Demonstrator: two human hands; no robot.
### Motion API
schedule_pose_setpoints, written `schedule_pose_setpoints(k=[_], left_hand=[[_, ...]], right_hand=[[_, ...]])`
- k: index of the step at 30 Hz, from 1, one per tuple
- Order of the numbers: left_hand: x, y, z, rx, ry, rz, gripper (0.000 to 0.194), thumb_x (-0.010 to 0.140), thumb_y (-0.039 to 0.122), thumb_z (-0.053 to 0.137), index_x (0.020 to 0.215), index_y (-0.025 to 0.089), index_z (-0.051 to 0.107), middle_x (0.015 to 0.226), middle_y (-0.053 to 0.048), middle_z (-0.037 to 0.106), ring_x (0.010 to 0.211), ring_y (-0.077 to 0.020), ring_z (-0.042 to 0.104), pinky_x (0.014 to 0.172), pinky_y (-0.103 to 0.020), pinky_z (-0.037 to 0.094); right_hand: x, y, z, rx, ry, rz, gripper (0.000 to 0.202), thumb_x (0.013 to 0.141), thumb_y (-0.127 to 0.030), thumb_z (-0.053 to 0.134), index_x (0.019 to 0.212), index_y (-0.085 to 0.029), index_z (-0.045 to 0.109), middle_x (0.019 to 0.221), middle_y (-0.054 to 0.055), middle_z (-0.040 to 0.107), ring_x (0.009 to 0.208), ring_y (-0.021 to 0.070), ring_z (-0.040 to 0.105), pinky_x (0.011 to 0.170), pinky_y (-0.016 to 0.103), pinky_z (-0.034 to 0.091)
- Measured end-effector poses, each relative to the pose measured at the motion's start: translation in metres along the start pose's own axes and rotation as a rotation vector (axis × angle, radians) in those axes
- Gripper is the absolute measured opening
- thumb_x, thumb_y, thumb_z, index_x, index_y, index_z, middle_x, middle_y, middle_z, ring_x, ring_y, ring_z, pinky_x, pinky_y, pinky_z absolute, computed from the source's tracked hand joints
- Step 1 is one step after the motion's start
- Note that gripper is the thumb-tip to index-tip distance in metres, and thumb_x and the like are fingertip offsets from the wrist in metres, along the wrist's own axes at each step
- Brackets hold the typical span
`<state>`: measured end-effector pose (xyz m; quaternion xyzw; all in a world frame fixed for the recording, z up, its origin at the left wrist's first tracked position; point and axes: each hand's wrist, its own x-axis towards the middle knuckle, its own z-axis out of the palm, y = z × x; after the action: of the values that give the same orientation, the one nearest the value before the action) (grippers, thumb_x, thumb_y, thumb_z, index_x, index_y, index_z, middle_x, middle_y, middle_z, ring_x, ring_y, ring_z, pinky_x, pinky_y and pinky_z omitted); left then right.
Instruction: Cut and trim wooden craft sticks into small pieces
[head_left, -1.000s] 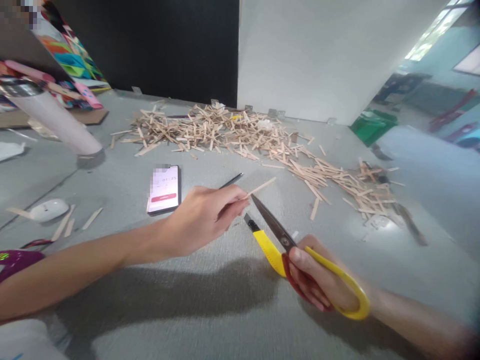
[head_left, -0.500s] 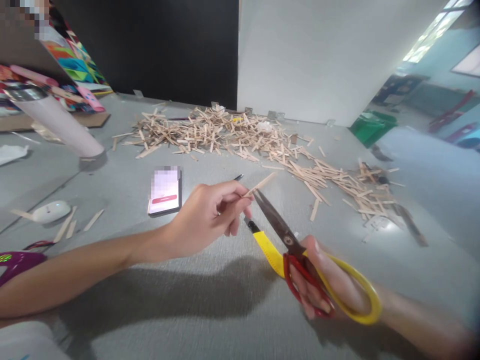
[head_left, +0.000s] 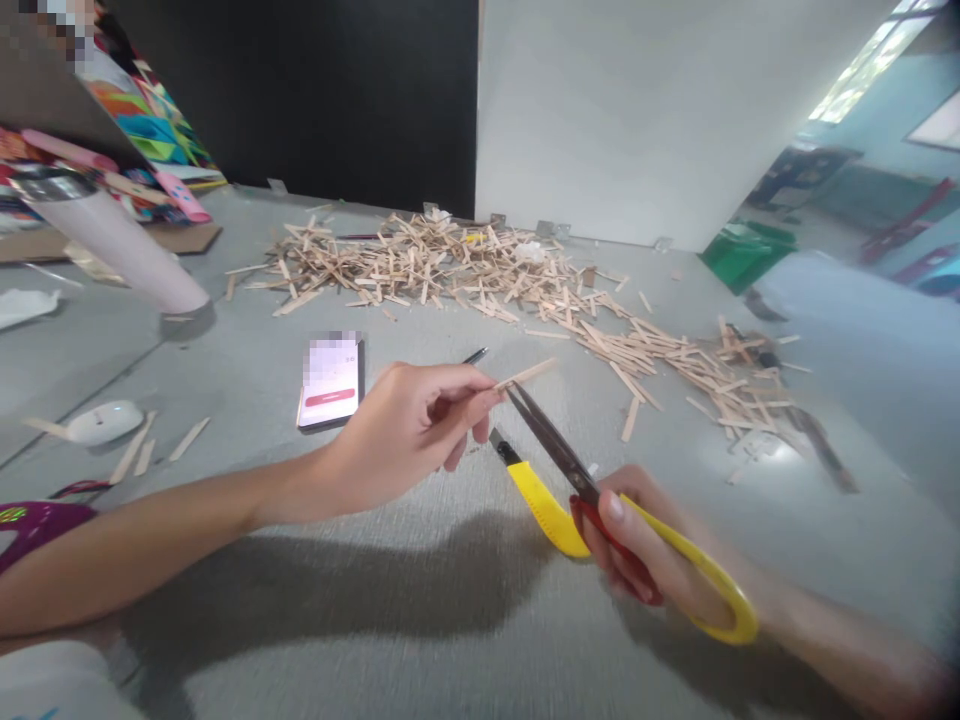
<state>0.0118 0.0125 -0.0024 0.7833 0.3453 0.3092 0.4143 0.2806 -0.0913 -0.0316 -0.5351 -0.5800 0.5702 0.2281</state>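
Note:
Between thumb and fingers, my left hand (head_left: 416, 420) pinches a thin wooden stick (head_left: 534, 373) that points up to the right. My right hand (head_left: 652, 540) grips scissors (head_left: 559, 445) with one red and one yellow handle loop. Their dark blade tips meet the stick just beyond my left fingertips; whether they cut into it I cannot tell. Below the blades lies a yellow-handled cutter knife (head_left: 544, 505) on the grey table (head_left: 390, 590). Part of a dark pen (head_left: 476, 356) shows behind my left hand.
A heap of cut wooden sticks (head_left: 420, 265) spreads along the back and down the right side. To the left are a lit phone (head_left: 330, 382), a white computer mouse (head_left: 105, 423) and a pale bottle (head_left: 120, 245). A black and white panel (head_left: 585, 120) stands behind; a green bin (head_left: 750, 255) is beyond.
The scissors have turned slightly, with blades and handles nearer together. The stick in my left hand has tipped a little lower and flatter. My left hand has barely moved.

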Motion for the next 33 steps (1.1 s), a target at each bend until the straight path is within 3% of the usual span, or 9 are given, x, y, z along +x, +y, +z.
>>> schedule_pose_setpoints(k=[9,13,18,21,24,28,33], left_hand=[[-0.002,-0.001,-0.003,-0.012,-0.011,-0.049,0.036,0.113,0.033,0.056,0.083,0.017,0.070,0.050,0.005,0.057,0.042,-0.0064,0.052,0.044,-0.016,0.037],[-0.003,0.001,-0.003,0.016,-0.002,-0.047,0.035,0.112,0.030,0.056,0.082,0.017,0.069,0.048,0.005,0.055,0.041,-0.0063,0.052,0.044,-0.015,0.037],[-0.003,-0.001,-0.003,0.149,-0.007,-0.029,0.034,0.110,0.028,0.056,0.080,0.018,0.068,0.047,0.005,0.057,0.039,-0.0066,0.051,0.043,-0.016,0.035],[-0.002,-0.006,-0.002,0.199,-0.062,-0.017,0.034,0.110,0.029,0.058,0.079,0.019,0.067,0.046,0.005,0.057,0.038,-0.0073,0.049,0.043,-0.017,0.036],[0.001,-0.010,0.000,0.215,-0.133,-0.004,0.036,0.110,0.026,0.056,0.076,0.019,0.063,0.046,0.006,0.057,0.037,-0.0072,0.047,0.043,-0.017,0.035],[0.003,-0.011,0.000,0.210,-0.146,-0.010,0.035,0.109,0.024,0.057,0.075,0.019,0.062,0.046,0.006,0.057,0.038,-0.0070,0.048,0.043,-0.017,0.035],[0.002,-0.008,-0.001,0.170,-0.097,-0.018,0.032,0.108,0.025,0.060,0.077,0.018,0.065,0.045,0.007,0.056,0.038,-0.0066,0.048,0.044,-0.017,0.035]], right_hand=[[0.005,-0.004,-0.001,-0.061,-0.055,-0.101,0.080,0.098,-0.096,0.041,0.069,-0.023,0.050,0.060,-0.002,0.050,0.044,0.0091,0.042,0.043,0.023,0.042],[0.002,-0.010,-0.003,-0.150,-0.068,-0.097,0.076,0.101,-0.093,0.040,0.067,-0.025,0.040,0.059,-0.004,0.039,0.048,0.0108,0.039,0.043,0.024,0.035],[0.003,-0.001,-0.005,-0.495,0.104,-0.144,0.069,0.103,-0.079,0.057,0.064,-0.023,0.044,0.060,-0.003,0.039,0.053,0.0121,0.033,0.048,0.028,0.021],[0.002,0.006,-0.005,-0.731,0.180,-0.133,0.062,0.101,-0.070,0.067,0.065,-0.023,0.050,0.059,-0.002,0.044,0.053,0.0133,0.034,0.052,0.031,0.022],[0.000,0.010,-0.006,-0.858,0.261,-0.088,0.059,0.101,-0.071,0.069,0.067,-0.025,0.053,0.059,0.000,0.049,0.053,0.0157,0.036,0.054,0.032,0.023],[0.003,0.009,-0.009,-0.777,0.205,-0.080,0.062,0.100,-0.070,0.068,0.063,-0.024,0.050,0.057,-0.002,0.045,0.051,0.0136,0.032,0.052,0.032,0.022],[0.004,-0.007,-0.010,-0.368,0.035,-0.060,0.073,0.102,-0.084,0.053,0.062,-0.024,0.041,0.056,-0.003,0.034,0.051,0.0117,0.026,0.046,0.030,0.016]])
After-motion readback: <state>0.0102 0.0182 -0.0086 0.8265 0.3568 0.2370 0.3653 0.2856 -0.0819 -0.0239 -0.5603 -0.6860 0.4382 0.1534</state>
